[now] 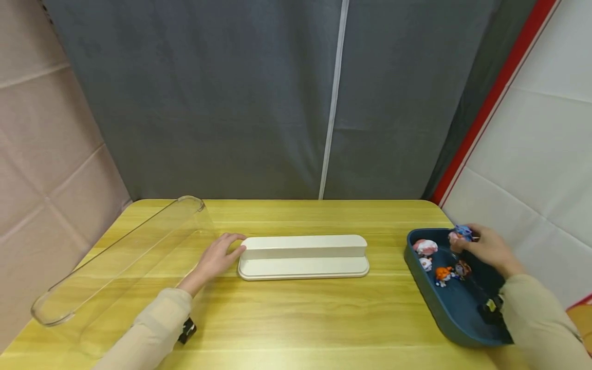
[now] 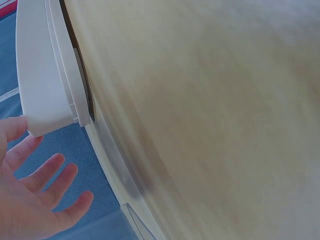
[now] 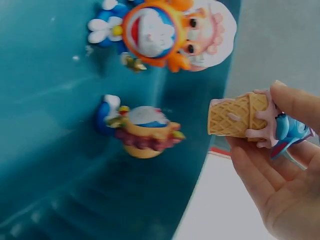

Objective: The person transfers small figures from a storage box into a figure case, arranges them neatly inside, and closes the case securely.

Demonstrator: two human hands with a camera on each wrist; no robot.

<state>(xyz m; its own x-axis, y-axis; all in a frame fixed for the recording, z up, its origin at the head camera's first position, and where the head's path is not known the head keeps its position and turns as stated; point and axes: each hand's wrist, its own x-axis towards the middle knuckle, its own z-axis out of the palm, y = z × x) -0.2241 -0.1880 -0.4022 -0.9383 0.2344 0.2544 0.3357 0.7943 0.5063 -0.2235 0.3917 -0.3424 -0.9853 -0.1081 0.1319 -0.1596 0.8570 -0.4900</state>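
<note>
In my right hand (image 1: 490,251) I grip a small figurine (image 3: 240,117), a blue creature in a pink-dripped ice cream cone, over the far end of a dark blue bin (image 1: 432,295). Inside the bin lie several more figurines, among them an orange-and-blue one (image 1: 443,275), a brown one with a burger-like body (image 3: 145,132), and a pink and white one (image 1: 424,247). My left hand (image 1: 219,257) has its thumb and index finger at the left end of a white stepped stand (image 1: 302,267); its other fingers are spread, apart from the stand.
A long clear plastic cover (image 1: 125,257) lies at the left of the wooden table (image 1: 296,318), slanting away. A small black object (image 1: 187,330) shows beside my left sleeve. A grey curtain (image 1: 231,103) hangs behind the table, with a white wall sheet (image 1: 532,154) on the right.
</note>
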